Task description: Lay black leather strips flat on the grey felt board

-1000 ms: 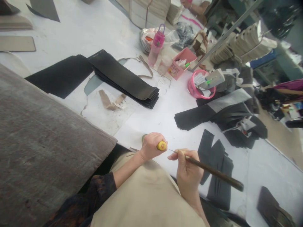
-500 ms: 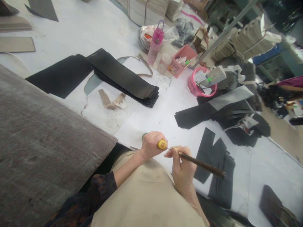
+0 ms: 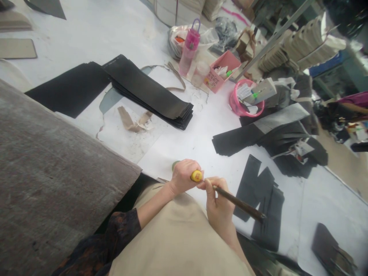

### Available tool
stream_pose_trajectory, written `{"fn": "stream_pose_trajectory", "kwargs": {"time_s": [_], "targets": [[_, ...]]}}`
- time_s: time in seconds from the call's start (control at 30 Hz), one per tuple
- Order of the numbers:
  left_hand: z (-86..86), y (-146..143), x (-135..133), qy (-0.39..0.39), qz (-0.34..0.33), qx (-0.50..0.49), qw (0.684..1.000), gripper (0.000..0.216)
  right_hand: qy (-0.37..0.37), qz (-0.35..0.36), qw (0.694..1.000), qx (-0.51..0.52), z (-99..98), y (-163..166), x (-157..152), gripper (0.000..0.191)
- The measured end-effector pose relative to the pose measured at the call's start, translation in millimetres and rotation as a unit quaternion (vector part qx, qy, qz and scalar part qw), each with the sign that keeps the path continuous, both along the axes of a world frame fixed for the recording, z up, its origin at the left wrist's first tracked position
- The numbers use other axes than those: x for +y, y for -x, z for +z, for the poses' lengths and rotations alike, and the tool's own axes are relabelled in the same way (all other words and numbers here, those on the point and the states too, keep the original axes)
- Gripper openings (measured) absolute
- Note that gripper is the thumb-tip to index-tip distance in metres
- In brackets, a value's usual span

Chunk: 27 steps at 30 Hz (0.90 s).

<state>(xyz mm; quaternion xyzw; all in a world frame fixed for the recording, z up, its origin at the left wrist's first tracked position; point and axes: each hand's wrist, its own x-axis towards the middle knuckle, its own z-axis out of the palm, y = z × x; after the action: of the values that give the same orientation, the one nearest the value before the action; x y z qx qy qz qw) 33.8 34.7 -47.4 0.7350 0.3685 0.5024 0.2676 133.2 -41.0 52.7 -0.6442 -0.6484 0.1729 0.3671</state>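
Head view: both hands meet over the white table (image 3: 201,145).
Left hand (image 3: 184,176) clenches a yellow-capped tube (image 3: 196,176); right hand (image 3: 218,205) pinches a thin dark brush (image 3: 240,203) touching the cap.

Open lane: bare white tabletop (image 3: 186,147) ahead of the left hand (image 3: 184,176), which is fisted on a yellow-capped tool (image 3: 196,176). I read it passable up to the stack of long black sheets (image 3: 149,92). A thick grey felt slab (image 3: 57,161) walls the left. To the right lie loose black fabric pieces (image 3: 255,184); the right hand (image 3: 218,203) pinches a long dark stick (image 3: 241,203) that juts over them. The far side is crowded by a round pink basket (image 3: 244,107) and a pink plastic bottle (image 3: 188,50).
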Motion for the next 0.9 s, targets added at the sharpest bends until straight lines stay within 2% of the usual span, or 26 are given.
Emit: {"fn": "stream_pose_trajectory", "kwargs": {"time_s": [0.27, 0.53, 0.63, 0.67, 0.77, 0.8, 0.83, 0.9], "targets": [[-2.3, -0.8, 1.6, 0.007, -0.008, -0.004, 1.0, 0.017, 0.007, 0.004, 1.0, -0.026, -2.4, 3.5, 6.2, 0.016], [-0.6, -0.2, 0.3, 0.001, -0.007, 0.002, 1.0, 0.019, -0.006, -0.013, 1.0, 0.011, -14.1, 3.4, 5.9, 0.017], [-1.0, 0.4, -0.9, -0.003, -0.001, 0.004, 1.0, 0.018, 0.006, -0.015, 0.999, 0.031, -5.7, 4.8, 0.1, 0.015], [-1.3, 0.4, -1.2, -0.003, 0.003, 0.005, 1.0, 0.017, -0.012, -0.015, 0.999, 0.039, -0.1, 5.8, -1.8, 0.013], [-2.2, -0.2, -1.5, -0.009, 0.016, 0.01, 1.0, 0.015, -0.142, -0.042, 0.984, 0.095, 18.4, 9.0, -5.9, 0.01], [-2.5, -0.6, -1.6, -0.009, 0.02, 0.012, 1.0, 0.015, -0.162, -0.046, 0.979, 0.112, 22.6, 9.7, -6.7, 0.011], [-2.9, -0.9, -1.7, -0.008, 0.022, 0.013, 1.0, 0.014, -0.154, -0.041, 0.98, 0.121, 24.8, 10.1, -7.3, 0.012], [-3.4, -1.2, -1.9, -0.006, 0.023, 0.013, 1.0, 0.013, -0.086, -0.016, 0.99, 0.109, 23.5, 9.7, -8.0, 0.012]]}}
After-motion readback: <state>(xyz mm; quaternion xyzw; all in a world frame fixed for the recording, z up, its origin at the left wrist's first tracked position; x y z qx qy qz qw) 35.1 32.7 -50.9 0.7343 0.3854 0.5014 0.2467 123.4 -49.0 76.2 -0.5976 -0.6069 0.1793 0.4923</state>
